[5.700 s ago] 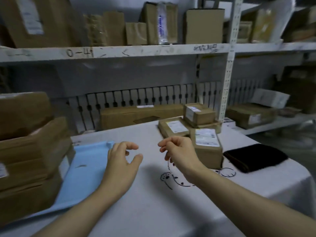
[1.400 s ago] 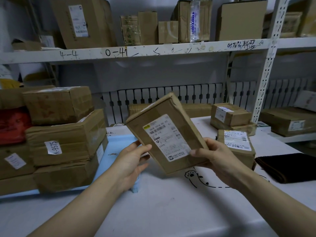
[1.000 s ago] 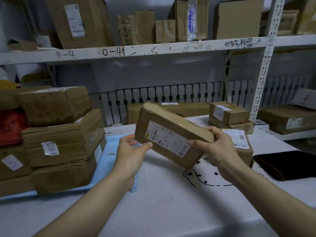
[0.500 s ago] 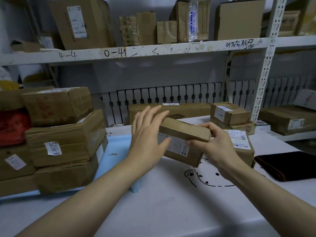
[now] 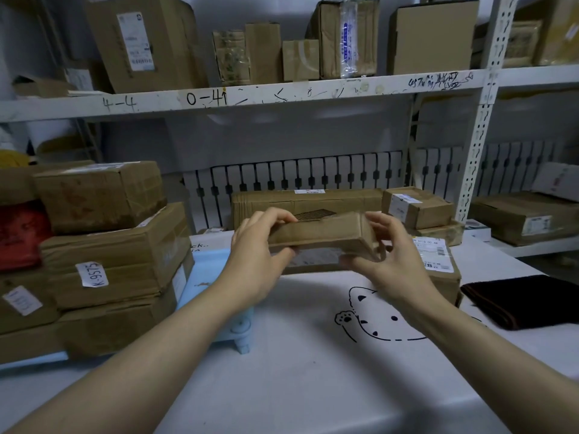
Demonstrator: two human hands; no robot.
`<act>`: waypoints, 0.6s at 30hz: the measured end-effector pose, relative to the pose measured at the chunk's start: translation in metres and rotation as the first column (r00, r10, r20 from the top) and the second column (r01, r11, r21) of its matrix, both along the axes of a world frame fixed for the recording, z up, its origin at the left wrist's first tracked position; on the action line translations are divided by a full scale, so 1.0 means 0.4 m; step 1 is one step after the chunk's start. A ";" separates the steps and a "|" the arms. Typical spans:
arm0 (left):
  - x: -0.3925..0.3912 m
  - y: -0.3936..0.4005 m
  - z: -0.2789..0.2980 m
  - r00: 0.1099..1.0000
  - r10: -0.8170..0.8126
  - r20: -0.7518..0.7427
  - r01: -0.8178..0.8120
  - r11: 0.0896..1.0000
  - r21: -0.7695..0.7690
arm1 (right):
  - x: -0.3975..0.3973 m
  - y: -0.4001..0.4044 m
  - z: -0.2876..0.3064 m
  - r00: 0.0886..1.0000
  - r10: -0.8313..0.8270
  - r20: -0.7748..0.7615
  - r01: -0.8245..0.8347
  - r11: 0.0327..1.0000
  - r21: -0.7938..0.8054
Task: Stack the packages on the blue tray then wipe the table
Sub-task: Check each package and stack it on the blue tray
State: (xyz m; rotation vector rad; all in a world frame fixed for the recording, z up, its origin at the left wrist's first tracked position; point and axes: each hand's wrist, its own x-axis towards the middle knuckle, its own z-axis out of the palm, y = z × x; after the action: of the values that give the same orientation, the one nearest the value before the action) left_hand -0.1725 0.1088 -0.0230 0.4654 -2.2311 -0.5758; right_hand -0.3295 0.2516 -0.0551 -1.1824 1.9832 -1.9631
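A flat brown package (image 5: 316, 234) is held in the air over the white table (image 5: 297, 371), level with its long edge facing the camera, just right of the blue tray (image 5: 208, 270). The left hand (image 5: 255, 261) grips its left end, fingers curled over the top edge and thumb beneath. The right hand (image 5: 387, 263) holds the right end, fingers bent around that corner, thumb under the lower edge. The tray lies at the table's left and carries a stack (image 5: 103, 245) of taped cartons; one bears a label reading K-9575. Its near right corner shows a small foot. On the table, behind the right hand, stands a labelled box (image 5: 440, 267); farther back a small box (image 5: 416, 206) sits on a flatter one, and a long carton (image 5: 307, 203) lies along the rear edge. A black cloth (image 5: 520, 300) lies folded at the table's right. The tablecloth shows a cartoon cat drawing (image 5: 372, 317). Shelving (image 5: 282, 92) behind holds more cartons.
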 end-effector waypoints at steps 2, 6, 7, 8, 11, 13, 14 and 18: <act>0.003 -0.008 0.000 0.998 -0.040 -0.042 0.044 0.995 0.086 | -0.015 0.001 -0.009 1.000 -0.030 0.010 0.030 1.000 0.009; 0.013 -0.009 -0.003 0.996 -0.072 -0.057 0.083 0.971 0.224 | -0.024 0.010 -0.021 0.989 -0.003 0.148 0.003 1.000 -0.004; 0.015 -0.008 -0.007 0.995 -0.077 -0.069 0.093 0.962 0.256 | -0.025 0.011 -0.023 0.986 0.006 0.168 -0.006 1.000 0.003; 0.017 -0.007 -0.010 0.993 -0.084 -0.087 0.106 0.951 0.289 | -0.025 0.012 -0.024 0.984 0.016 0.178 -0.017 1.000 0.007; 0.024 -0.010 -0.015 0.987 -0.093 -0.128 0.138 0.905 0.403 | -0.027 0.016 -0.021 0.975 0.072 0.210 -0.074 0.997 0.004; 0.029 -0.012 -0.018 0.987 -0.093 -0.131 0.144 0.874 0.464 | -0.025 0.018 -0.018 0.962 0.119 0.246 -0.120 0.993 -0.011; 0.031 -0.014 -0.021 0.988 -0.085 -0.132 0.139 0.865 0.483 | -0.022 0.019 -0.016 0.960 0.132 0.248 -0.130 0.991 -0.023; 0.030 -0.026 -0.043 0.990 -0.031 -0.140 0.094 0.874 0.476 | -0.010 0.015 -0.009 0.974 0.127 0.188 -0.116 0.991 -0.072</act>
State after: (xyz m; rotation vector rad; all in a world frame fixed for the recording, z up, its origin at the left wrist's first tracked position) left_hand -0.1607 0.0982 -0.0401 0.5869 -1.9738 -1.1776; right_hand -0.3335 0.2578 -0.0586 -1.0542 1.7277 -2.0051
